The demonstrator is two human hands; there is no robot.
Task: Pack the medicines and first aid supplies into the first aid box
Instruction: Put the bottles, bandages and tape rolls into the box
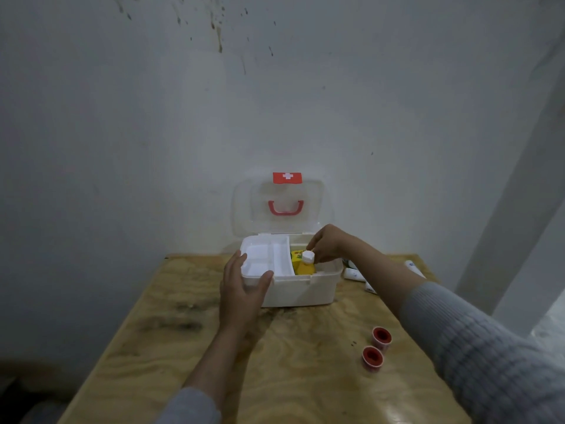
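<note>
Inside the open first aid box (301,289) on the worktop (189,325), a yellow bottle (305,266) stands, its white cap pinched by the right hand (325,243), while the left hand's (241,290) relaxed grip steadies the white tray (266,258).

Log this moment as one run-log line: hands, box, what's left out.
left hand: steadies first aid box | right hand: lowers yellow bottle in | tape rolls, tubes: on table

Box (302,289): on the table (171,347), far edge.
Tray (267,260): in box, left.
Bottle (305,264): in box, right.
Tape rolls (376,347): before box, right.
Tubes (354,274): right of box.
</note>
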